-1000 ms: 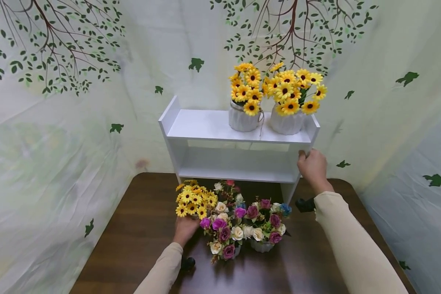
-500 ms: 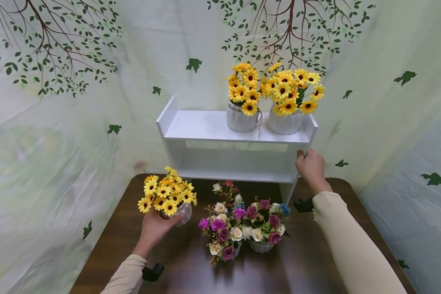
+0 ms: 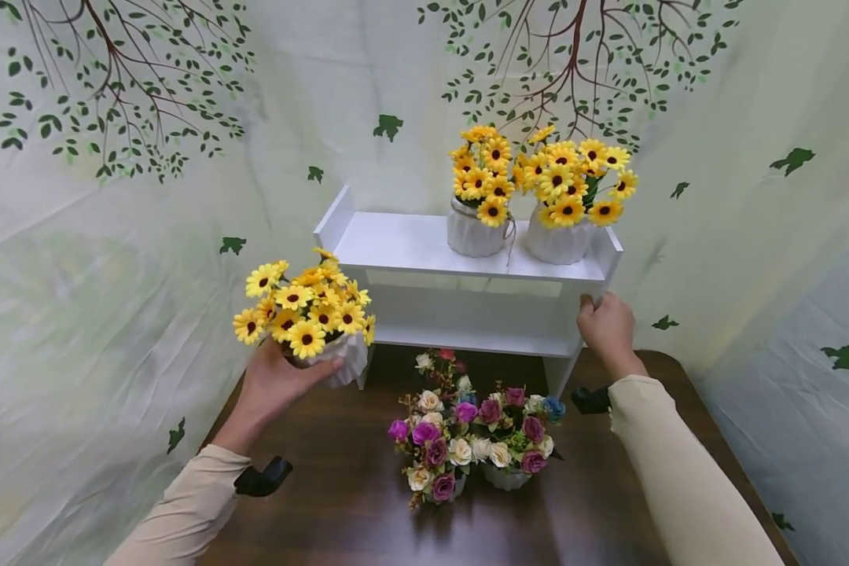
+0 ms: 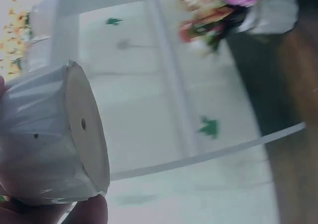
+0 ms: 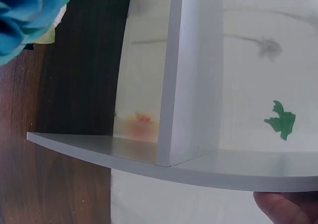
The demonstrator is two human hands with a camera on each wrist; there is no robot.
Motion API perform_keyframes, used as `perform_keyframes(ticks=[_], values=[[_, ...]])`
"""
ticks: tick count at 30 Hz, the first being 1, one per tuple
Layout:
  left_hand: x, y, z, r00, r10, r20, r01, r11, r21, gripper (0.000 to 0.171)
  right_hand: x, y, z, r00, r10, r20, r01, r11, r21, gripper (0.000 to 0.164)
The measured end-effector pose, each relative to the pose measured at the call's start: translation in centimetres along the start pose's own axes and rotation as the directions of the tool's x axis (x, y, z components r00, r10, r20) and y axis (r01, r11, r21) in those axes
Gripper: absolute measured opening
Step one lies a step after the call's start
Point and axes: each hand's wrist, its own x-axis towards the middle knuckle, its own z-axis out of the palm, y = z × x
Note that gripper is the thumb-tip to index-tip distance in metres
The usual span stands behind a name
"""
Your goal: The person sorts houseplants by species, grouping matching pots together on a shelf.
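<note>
My left hand (image 3: 272, 381) grips a pale ribbed pot of yellow daisy-like flowers (image 3: 307, 310), thumb across its side. The pot is raised and tilted, left of the white shelf (image 3: 396, 236). In the left wrist view the pot's base (image 4: 87, 127), with a small hole, faces the shelf. My right hand (image 3: 608, 326) holds the shelf's right side panel; in the right wrist view a finger (image 5: 280, 206) lies against the panel's outer face (image 5: 238, 182). Two similar yellow flower pots, the left one (image 3: 475, 228) and the right one (image 3: 559, 240), stand on the top board's right half.
Two pots of mixed roses, the left one (image 3: 435, 440) and the right one (image 3: 512, 440), stand on the dark wooden table (image 3: 368, 527) before the shelf. Behind hangs a pale cloth backdrop (image 3: 113, 314) printed with leaves and branches.
My left hand has lifted the yellow flower pot from beside the rose pots, moving it left and up to the shelf's left side. The right hand stays at the side panel.
</note>
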Motion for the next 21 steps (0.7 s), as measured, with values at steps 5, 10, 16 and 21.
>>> perform_keyframes(ticks=[5,10,16,21], values=[[1.9,3.8,-2.4,0.996,0.081,-0.033,-0.081,0.997,0.005,0.079,0.0,0.1,0.0,1.000,-0.004,-0.006,0.004,1.000,0.002,0.035],[4.4,7.3,-4.1,0.982,0.165,-0.095,-0.166,0.986,0.000,0.077,-0.1,0.1,-0.1,1.000,-0.006,-0.016,0.006,1.000,0.001,0.035],[6.7,10.2,-5.1,0.980,0.159,-0.118,-0.158,0.987,0.015,0.080,0.0,0.3,-0.6,0.998,-0.068,-0.011,0.068,0.998,-0.018,0.035],[7.9,11.4,-5.0,0.989,0.108,-0.099,-0.112,0.993,-0.039,0.084,-0.1,0.3,-0.8,0.995,-0.103,-0.021,0.102,0.994,-0.031,0.031]])
